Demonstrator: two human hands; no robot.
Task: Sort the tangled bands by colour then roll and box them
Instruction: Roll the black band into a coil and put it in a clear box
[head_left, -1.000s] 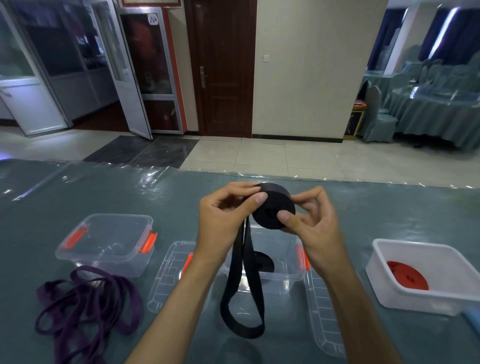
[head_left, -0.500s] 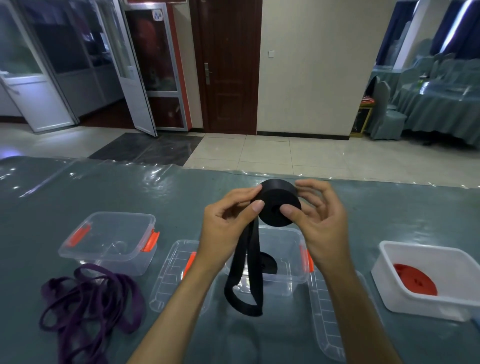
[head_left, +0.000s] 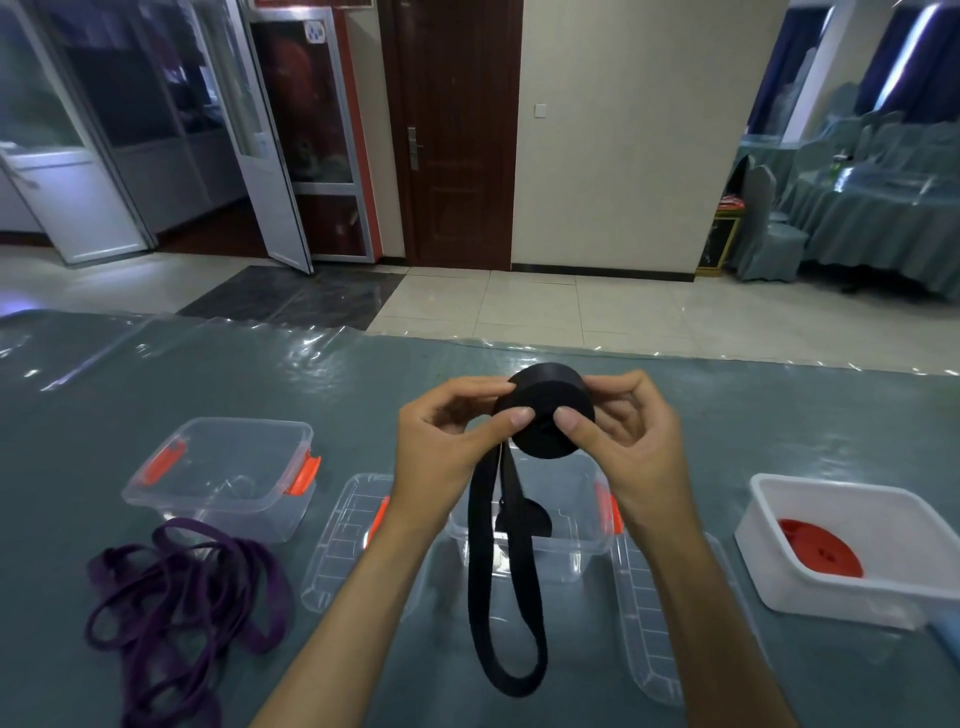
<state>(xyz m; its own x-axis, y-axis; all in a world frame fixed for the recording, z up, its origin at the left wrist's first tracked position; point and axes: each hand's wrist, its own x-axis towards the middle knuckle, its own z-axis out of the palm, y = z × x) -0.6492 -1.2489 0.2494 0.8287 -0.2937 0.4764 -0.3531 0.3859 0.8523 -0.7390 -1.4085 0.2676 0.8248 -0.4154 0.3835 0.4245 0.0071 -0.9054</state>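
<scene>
While both hands grip the black roll (head_left: 545, 421), hanging loop (head_left: 506, 597) shorter than before

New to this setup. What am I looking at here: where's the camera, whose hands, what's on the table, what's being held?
There is no machine here. A person wears a wide-angle camera on the head, looking forward and down, so the single view shows their own arms reaching in from the bottom.

The left hand and right hand together hold a black band roll in the air; its unrolled tail hangs in a loop below.

On the table, from left to right: loose purple bands in a tangle, a clear box with orange latches, two clear lids flanking a second clear box that holds something black, and a white tub with a red roll inside.

Beyond the table is a room with doors and covered chairs.
</scene>
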